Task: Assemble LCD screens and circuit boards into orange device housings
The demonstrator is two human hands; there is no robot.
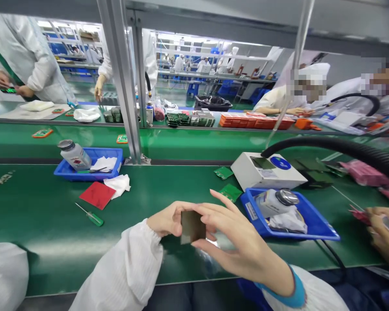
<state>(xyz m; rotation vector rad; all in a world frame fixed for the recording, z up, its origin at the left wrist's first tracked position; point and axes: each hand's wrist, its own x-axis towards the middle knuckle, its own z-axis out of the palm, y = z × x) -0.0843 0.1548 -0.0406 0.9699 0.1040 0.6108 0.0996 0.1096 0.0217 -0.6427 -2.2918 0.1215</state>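
Note:
Between my two hands, above the green bench top, is a small, flat, dark brownish square panel (193, 227) held upright. My left hand (167, 218) grips its left edge with thumb and fingers. From the other side, my right hand (238, 235) has its thumb low and its fingertips at the right and top edges, the index finger raised. A shiny spot on the bench shows below the right thumb. Two green circuit boards (231, 192) lie beyond my right hand. A green-handled screwdriver (92, 217) rests left of my left sleeve.
A blue tray (324, 233) with a metal-capped bottle (275, 202) stands to the right, below a white box (267, 170). Another blue tray (63, 173) and a red square (97, 195) are at left. At the right edge is a co-worker's hand (384, 229).

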